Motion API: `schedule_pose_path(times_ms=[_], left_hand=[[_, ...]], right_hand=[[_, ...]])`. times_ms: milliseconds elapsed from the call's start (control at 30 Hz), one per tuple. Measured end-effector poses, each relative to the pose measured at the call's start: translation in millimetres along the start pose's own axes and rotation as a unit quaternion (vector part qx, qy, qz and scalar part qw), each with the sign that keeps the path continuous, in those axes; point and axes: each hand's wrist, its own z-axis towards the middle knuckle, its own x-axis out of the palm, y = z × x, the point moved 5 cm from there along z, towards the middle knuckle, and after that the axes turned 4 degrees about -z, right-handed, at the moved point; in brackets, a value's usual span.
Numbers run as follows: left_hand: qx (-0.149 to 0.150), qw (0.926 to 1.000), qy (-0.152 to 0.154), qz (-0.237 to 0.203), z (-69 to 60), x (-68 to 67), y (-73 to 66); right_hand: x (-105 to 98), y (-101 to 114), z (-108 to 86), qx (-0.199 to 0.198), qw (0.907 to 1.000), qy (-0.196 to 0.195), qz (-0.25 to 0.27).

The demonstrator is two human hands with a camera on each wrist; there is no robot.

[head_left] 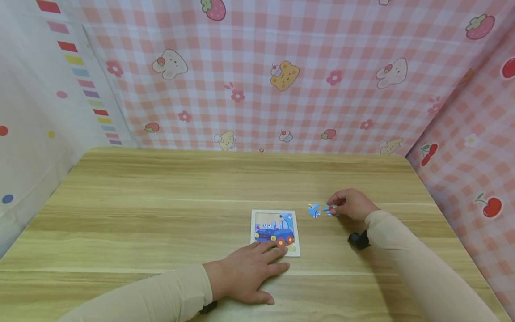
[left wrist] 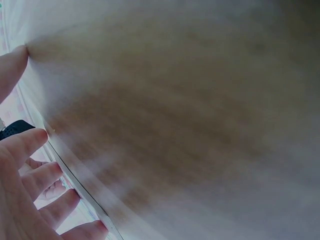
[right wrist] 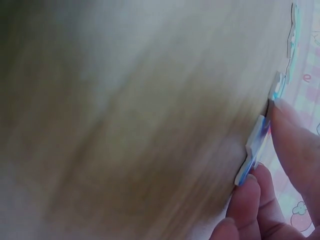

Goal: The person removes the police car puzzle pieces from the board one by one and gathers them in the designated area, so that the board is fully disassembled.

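A square jigsaw puzzle (head_left: 275,233) in a white-edged tray shows a blue cartoon car with red wheels; bare backing shows at its upper left. My left hand (head_left: 251,273) lies flat with fingers spread, its fingertips resting on the tray's lower edge. Right of the tray, my right hand (head_left: 353,205) pinches a jigsaw piece (right wrist: 254,147) between thumb and fingers, low against the table. Beside it, just to the left, lies another blue jigsaw piece (head_left: 313,210). In the left wrist view, the left fingers (left wrist: 60,205) reach the tray's edge.
The wood-grain table (head_left: 161,201) spreads out on all sides of the puzzle. A pink checked cloth (head_left: 257,89) hangs behind the table's back edge, with another cloth at the right. A black wrist device (head_left: 359,240) sits under the right wrist.
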Motion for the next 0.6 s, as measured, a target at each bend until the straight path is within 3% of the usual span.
schedule_pose_path(times_ms=[367, 600], left_hand=[[-0.001, 0.9999, 0.007, -0.014, 0.2, 0.5, 0.4], [0.001, 1.0000, 0.004, -0.006, 0.8, 2.0, 0.7]], right_hand=[[-1.8, 1.0, -3.1, -0.005, 1.0000, -0.001, 0.003], [-10.7, 8.7, -6.2, -0.011, 0.9991, -0.040, -0.011]])
